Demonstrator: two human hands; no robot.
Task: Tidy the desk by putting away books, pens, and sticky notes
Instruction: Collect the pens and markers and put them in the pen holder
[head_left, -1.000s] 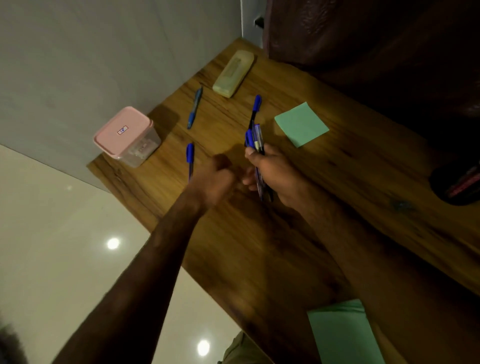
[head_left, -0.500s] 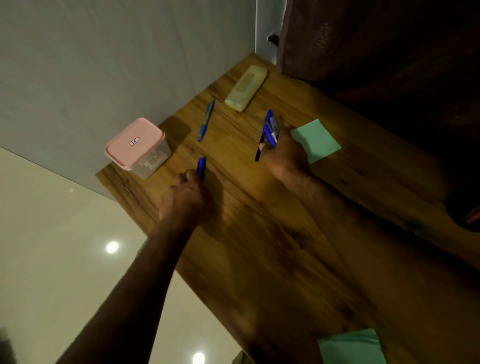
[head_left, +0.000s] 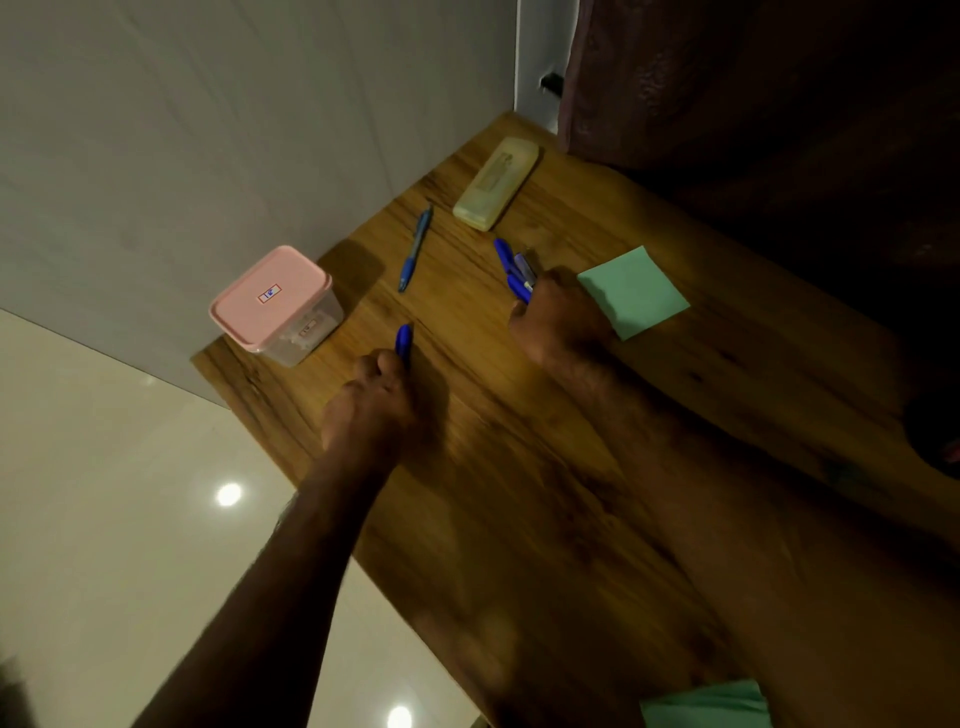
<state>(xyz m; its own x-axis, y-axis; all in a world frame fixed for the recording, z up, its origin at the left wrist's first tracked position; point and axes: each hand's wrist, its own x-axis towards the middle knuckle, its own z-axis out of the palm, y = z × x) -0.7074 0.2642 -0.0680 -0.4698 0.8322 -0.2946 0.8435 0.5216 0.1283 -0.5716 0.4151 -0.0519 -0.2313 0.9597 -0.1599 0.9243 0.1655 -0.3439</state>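
Note:
My left hand (head_left: 371, 410) is closed around a blue pen (head_left: 403, 340) whose cap sticks out past my fingers, low over the wooden desk (head_left: 519, 493). Further right, my right hand (head_left: 558, 322) grips a bundle of blue pens (head_left: 514, 273) with their caps pointing away from me. One more blue pen (head_left: 414, 249) lies loose on the desk beyond both hands. A green sticky note pad (head_left: 636, 291) lies just right of my right hand. A yellowish pencil case (head_left: 496, 182) rests shut near the far corner.
A clear box with a pink lid (head_left: 272, 301) stands at the desk's left edge by the wall. A dark round object (head_left: 935, 431) sits at the right edge. Another green pad (head_left: 701, 704) shows at the bottom. Shiny floor (head_left: 130, 519) lies left of the desk.
My right hand carried its pens forward toward the sticky pad and gathered the pen lying there. My left hand reached left and closed on the single pen near the pink-lidded box.

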